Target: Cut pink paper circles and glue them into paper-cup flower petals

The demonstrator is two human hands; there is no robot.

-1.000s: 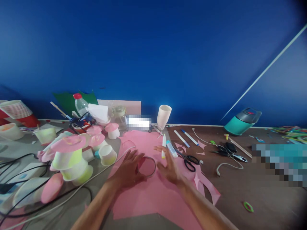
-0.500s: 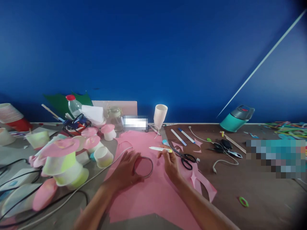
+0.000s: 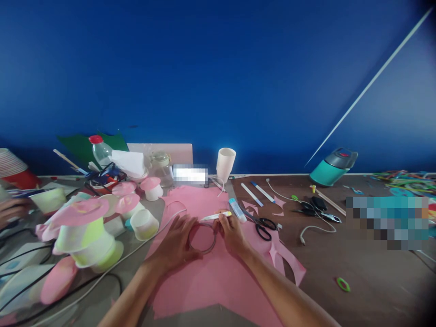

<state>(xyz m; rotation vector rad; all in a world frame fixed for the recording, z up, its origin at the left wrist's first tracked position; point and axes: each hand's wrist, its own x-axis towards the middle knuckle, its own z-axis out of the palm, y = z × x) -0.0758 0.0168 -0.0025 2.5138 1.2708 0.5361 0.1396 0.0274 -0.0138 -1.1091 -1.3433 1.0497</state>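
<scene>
I am pinning a thin ring (image 3: 202,237) flat on the pink paper (image 3: 218,277) with my left hand (image 3: 177,243), fingers spread. My right hand (image 3: 231,231) is pinching a light, rigid pen (image 3: 215,216) mid-barrel. Paper appears flimsy; ring likely slips unless pressed at its rim.

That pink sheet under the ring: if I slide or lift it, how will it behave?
The pink sheet looks thin and flat, so it would probably flop when lifted by one edge. It seems light; the left hand pressing the ring likely keeps it from sliding. Its cut edges and loose strips may tear or snag.
</scene>
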